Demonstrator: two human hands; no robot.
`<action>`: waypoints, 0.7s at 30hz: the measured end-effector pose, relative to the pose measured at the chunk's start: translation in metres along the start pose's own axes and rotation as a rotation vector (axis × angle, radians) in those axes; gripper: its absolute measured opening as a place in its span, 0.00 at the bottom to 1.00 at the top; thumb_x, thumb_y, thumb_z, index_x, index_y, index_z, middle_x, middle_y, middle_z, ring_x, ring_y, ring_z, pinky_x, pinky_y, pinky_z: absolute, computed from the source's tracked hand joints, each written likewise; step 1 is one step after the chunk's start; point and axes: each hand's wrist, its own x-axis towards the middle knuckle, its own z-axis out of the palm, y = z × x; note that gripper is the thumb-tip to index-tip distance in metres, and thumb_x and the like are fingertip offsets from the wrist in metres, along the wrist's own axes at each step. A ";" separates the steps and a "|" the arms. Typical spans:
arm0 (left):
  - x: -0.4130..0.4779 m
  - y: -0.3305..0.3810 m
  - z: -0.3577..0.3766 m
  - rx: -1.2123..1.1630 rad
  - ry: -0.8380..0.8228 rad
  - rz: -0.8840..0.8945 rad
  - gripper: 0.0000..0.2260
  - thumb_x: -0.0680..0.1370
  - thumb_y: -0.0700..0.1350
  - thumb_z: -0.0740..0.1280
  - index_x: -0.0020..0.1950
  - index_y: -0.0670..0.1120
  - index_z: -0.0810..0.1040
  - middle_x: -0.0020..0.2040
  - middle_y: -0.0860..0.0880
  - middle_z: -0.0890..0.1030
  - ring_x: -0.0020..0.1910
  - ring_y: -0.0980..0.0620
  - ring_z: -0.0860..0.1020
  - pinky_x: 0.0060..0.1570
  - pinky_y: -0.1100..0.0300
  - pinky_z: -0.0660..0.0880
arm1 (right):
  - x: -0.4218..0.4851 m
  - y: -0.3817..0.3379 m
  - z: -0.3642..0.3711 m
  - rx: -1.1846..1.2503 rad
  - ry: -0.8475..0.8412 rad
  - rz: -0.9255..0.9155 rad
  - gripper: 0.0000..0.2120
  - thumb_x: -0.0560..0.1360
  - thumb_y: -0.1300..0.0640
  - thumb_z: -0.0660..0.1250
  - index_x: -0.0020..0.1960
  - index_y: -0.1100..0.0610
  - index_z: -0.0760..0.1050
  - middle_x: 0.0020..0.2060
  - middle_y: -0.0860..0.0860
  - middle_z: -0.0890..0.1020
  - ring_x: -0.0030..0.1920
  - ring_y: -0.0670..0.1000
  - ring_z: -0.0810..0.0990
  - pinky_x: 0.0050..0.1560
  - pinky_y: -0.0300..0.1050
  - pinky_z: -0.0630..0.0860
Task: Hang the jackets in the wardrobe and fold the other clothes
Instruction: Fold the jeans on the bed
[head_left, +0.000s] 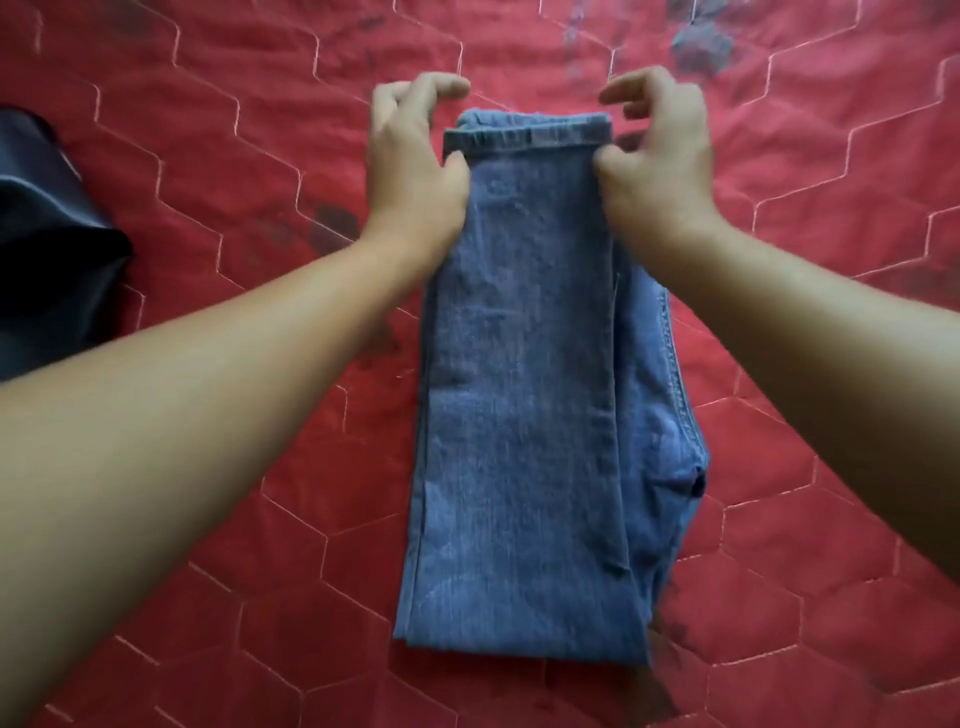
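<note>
A pair of blue jeans (524, 374) lies folded into a long narrow strip on the red quilted bedspread (218, 171), hems at the far end. My left hand (410, 161) hovers at the far left corner of the jeans, its thumb touching the edge and its fingers loosely curled above the cloth. At the far right corner is my right hand (660, 156), thumb against the edge, fingers lifted and loosely curled. Neither hand has cloth between its fingers.
A dark, shiny garment (47, 234) lies bunched at the left edge of the bed. The bedspread has white hexagon stitching and some dark faded patches.
</note>
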 end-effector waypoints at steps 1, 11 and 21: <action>-0.004 -0.003 0.003 0.145 0.003 0.044 0.22 0.74 0.34 0.66 0.67 0.47 0.76 0.67 0.44 0.72 0.65 0.52 0.72 0.71 0.61 0.67 | -0.002 0.009 0.001 -0.169 -0.050 -0.039 0.20 0.73 0.63 0.63 0.65 0.53 0.75 0.65 0.55 0.72 0.64 0.52 0.74 0.63 0.41 0.71; -0.037 -0.052 0.048 0.648 -0.328 0.216 0.28 0.84 0.56 0.50 0.83 0.53 0.47 0.83 0.43 0.39 0.81 0.43 0.39 0.78 0.38 0.44 | -0.030 0.075 0.035 -0.805 -0.227 -0.293 0.32 0.82 0.36 0.43 0.83 0.44 0.43 0.83 0.56 0.46 0.82 0.59 0.42 0.79 0.65 0.41; -0.212 -0.080 0.009 0.804 -0.485 0.332 0.31 0.82 0.61 0.53 0.83 0.55 0.50 0.83 0.40 0.43 0.82 0.42 0.42 0.75 0.33 0.52 | -0.209 0.114 -0.012 -0.966 -0.383 -0.436 0.34 0.81 0.31 0.48 0.83 0.45 0.52 0.83 0.56 0.48 0.82 0.62 0.43 0.72 0.79 0.50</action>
